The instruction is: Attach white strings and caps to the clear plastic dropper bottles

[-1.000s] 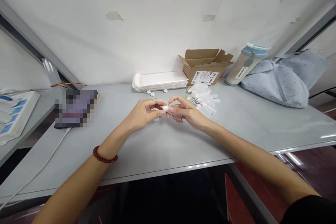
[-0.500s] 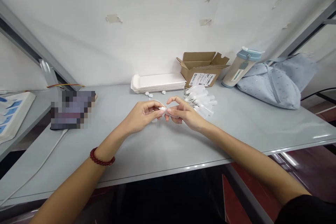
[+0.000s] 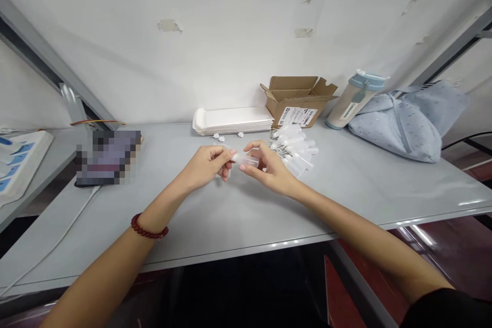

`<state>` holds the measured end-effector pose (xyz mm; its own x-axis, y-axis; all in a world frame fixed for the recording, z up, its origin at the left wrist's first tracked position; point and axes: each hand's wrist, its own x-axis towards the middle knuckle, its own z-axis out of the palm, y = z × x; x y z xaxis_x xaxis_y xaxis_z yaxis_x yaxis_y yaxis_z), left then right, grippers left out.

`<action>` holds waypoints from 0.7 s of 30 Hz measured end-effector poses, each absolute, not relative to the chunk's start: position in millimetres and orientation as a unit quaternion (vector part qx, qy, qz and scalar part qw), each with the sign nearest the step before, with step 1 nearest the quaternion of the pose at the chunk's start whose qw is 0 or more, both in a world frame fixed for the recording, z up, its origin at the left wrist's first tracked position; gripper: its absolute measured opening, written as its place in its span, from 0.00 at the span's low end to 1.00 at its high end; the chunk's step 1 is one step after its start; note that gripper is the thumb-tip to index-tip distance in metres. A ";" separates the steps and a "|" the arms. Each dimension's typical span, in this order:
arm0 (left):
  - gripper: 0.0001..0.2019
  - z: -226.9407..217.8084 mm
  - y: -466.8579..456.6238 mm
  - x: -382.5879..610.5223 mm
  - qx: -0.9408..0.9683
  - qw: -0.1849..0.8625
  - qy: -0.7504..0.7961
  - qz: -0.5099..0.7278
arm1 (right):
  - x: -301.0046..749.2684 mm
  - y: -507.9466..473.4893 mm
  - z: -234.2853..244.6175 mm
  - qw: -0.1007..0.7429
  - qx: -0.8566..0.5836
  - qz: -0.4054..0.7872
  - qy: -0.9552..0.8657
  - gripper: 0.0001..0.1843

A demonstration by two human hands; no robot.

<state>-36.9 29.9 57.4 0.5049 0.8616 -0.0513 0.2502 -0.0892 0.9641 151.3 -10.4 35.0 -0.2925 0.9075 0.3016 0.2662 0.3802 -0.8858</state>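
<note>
Between my two hands lies a small translucent plastic tube (image 3: 248, 160), roughly level above the table. My left hand (image 3: 203, 168) pinches its left end with thumb and forefinger, hiding that end. My right hand (image 3: 274, 170) is curled round the tube's right part, the thumb against its near side and the forefinger arched above. Just right of my right hand, several similar translucent tubes with white ends (image 3: 295, 149) lie in a fanned pile. Small white caps (image 3: 219, 138) sit on the table beyond my left hand. Something clear, partly hidden, is behind my left fingers.
A stack of white trays (image 3: 234, 120) and an open cardboard box (image 3: 295, 107) stand against the wall. Right of them are a tumbler (image 3: 355, 100) and a blue cloth bag (image 3: 400, 125). On the left lies a blurred-out device (image 3: 109, 159) with a white cable (image 3: 57, 241).
The tube now shows plainly between my hands, where before only a small white piece was visible at my left fingertips. My right fingers have come round the tube. The view has shifted slightly.
</note>
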 end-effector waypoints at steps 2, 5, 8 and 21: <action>0.21 59.0 30.1 -36.7 0.667 0.539 0.418 0.301 | 151.4 -9.1 31.8 0.443 -0.428 0.286 -0.734 0.14; 0.20 59.9 29.3 -36.0 0.661 0.549 0.412 0.303 | 152.3 -7.2 27.1 0.462 -0.432 0.223 -0.742 0.09; 0.19 58.4 28.0 -34.1 0.659 0.553 0.396 0.322 | 153.3 -6.7 24.6 0.474 -0.439 0.206 -0.735 0.08; 0.11 51.8 22.1 -31.0 0.727 0.427 0.362 0.398 | 152.1 -5.8 37.1 0.507 -0.413 0.530 -0.540 0.15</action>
<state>-31.0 22.1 51.8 0.4218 0.8658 0.2692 0.1859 -0.3732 0.9089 152.1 -5.8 37.1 -0.1458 0.9832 0.1098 -0.0916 0.0971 -0.9910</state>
